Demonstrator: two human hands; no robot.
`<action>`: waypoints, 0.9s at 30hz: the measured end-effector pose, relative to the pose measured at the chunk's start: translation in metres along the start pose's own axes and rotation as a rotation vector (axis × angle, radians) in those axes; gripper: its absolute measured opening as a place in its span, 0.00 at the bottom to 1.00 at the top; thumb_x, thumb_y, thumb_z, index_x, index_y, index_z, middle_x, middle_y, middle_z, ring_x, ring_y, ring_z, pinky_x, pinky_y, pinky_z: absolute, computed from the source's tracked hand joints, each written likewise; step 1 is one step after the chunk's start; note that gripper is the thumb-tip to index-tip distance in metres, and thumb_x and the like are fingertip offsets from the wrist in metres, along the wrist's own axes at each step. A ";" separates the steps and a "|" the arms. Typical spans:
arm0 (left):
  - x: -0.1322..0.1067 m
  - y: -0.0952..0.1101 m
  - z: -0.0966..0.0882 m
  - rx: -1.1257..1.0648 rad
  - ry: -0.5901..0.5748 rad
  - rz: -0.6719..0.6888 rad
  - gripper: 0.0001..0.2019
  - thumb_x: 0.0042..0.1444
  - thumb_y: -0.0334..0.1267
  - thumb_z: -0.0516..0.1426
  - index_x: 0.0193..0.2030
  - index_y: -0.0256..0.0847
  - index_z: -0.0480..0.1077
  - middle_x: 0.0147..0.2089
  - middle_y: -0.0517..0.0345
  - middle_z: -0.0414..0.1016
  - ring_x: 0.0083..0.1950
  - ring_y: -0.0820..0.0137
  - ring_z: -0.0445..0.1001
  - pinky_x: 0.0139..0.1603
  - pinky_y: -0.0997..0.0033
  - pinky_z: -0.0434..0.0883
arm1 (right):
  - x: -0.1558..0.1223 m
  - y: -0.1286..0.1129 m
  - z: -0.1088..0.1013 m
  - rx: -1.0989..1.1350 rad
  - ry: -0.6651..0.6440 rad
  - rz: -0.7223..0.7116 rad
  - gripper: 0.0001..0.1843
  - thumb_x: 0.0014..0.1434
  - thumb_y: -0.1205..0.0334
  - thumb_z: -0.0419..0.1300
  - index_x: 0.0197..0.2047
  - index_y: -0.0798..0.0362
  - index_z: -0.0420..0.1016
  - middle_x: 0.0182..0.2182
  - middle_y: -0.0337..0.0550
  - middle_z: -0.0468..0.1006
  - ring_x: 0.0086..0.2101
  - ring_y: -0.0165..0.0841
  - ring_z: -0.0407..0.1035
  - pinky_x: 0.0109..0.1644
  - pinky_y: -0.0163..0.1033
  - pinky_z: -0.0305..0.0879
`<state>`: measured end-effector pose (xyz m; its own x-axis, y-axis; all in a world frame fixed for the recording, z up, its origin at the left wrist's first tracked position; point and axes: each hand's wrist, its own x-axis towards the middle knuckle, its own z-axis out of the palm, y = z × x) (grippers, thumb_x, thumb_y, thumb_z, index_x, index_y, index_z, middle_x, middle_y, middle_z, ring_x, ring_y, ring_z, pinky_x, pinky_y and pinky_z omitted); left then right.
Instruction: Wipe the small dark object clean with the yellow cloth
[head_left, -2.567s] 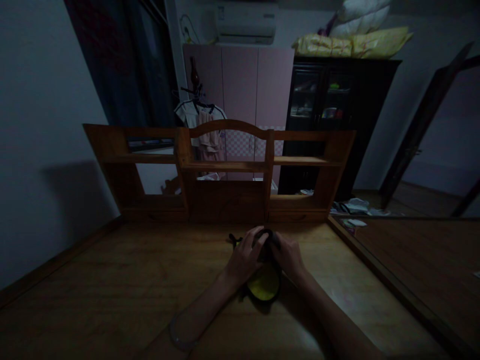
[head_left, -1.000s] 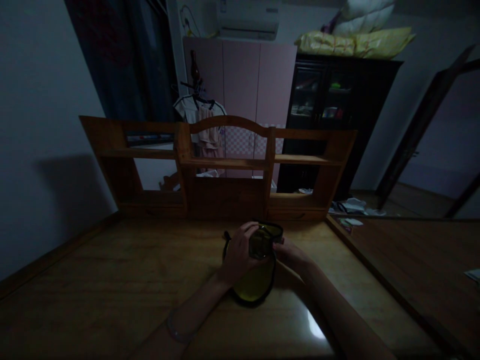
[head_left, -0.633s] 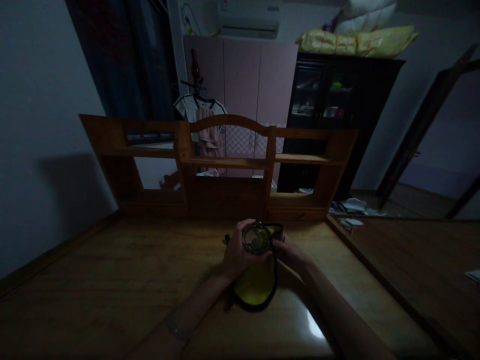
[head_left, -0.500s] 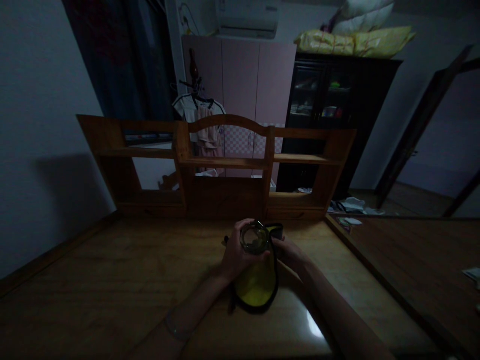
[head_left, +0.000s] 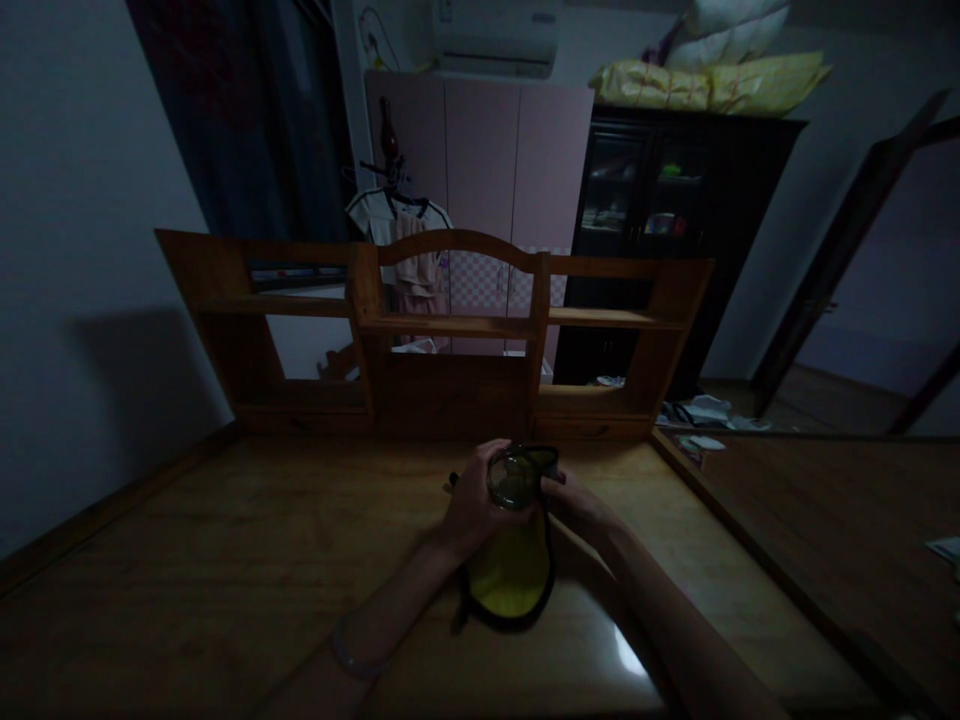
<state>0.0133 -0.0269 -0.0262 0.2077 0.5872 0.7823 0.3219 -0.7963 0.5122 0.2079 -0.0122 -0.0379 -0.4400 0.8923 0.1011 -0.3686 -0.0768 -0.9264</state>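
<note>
Dim light. Left hand (head_left: pixel 472 500) is wrapped around a small glass jar (head_left: pixel 512 482), held at the mouth of a black-edged yellow pouch (head_left: pixel 510 580) that lies on the wooden desk (head_left: pixel 225 560). Right hand (head_left: pixel 577 505) pinches the pouch's rim.

Risks:
- The smooth glass could slip from the fingers onto hard wood.
- The soft rim could fold shut.
- The gloom could hide a misalignment.
</note>
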 end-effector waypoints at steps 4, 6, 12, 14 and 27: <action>0.000 -0.001 -0.003 0.059 -0.053 0.029 0.42 0.42 0.42 0.69 0.61 0.42 0.53 0.60 0.46 0.61 0.62 0.57 0.62 0.62 0.52 0.63 | -0.003 -0.006 0.006 -0.041 -0.025 0.022 0.20 0.49 0.58 0.69 0.45 0.56 0.76 0.40 0.44 0.79 0.39 0.34 0.72 0.45 0.37 0.65; 0.000 -0.002 -0.005 0.104 -0.083 0.057 0.43 0.42 0.41 0.69 0.62 0.42 0.52 0.61 0.46 0.61 0.63 0.56 0.61 0.62 0.51 0.62 | -0.004 -0.008 0.009 -0.079 0.000 0.020 0.19 0.49 0.59 0.69 0.45 0.56 0.76 0.41 0.44 0.79 0.39 0.34 0.72 0.45 0.38 0.65; -0.004 -0.004 -0.001 0.275 -0.221 0.202 0.43 0.47 0.40 0.67 0.65 0.43 0.49 0.63 0.44 0.57 0.65 0.56 0.57 0.63 0.51 0.61 | 0.001 -0.001 0.013 -0.287 0.107 -0.073 0.14 0.47 0.62 0.68 0.39 0.55 0.78 0.34 0.39 0.78 0.35 0.33 0.70 0.42 0.36 0.65; -0.005 -0.004 0.003 0.318 -0.267 0.271 0.41 0.49 0.38 0.66 0.66 0.44 0.49 0.63 0.43 0.56 0.65 0.55 0.56 0.64 0.50 0.61 | 0.004 0.004 0.012 -0.337 0.129 -0.117 0.13 0.45 0.63 0.68 0.37 0.56 0.78 0.31 0.37 0.78 0.33 0.32 0.69 0.39 0.35 0.65; -0.005 -0.003 0.004 0.372 -0.283 0.314 0.39 0.52 0.32 0.63 0.67 0.49 0.49 0.64 0.45 0.53 0.66 0.55 0.55 0.63 0.48 0.63 | 0.012 0.021 0.001 -0.464 0.155 -0.281 0.14 0.50 0.60 0.63 0.41 0.55 0.77 0.35 0.40 0.78 0.35 0.34 0.69 0.40 0.37 0.66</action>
<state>0.0147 -0.0271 -0.0335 0.5693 0.3877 0.7250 0.4986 -0.8640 0.0706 0.1940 -0.0033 -0.0558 -0.2386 0.9079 0.3448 -0.0404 0.3454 -0.9376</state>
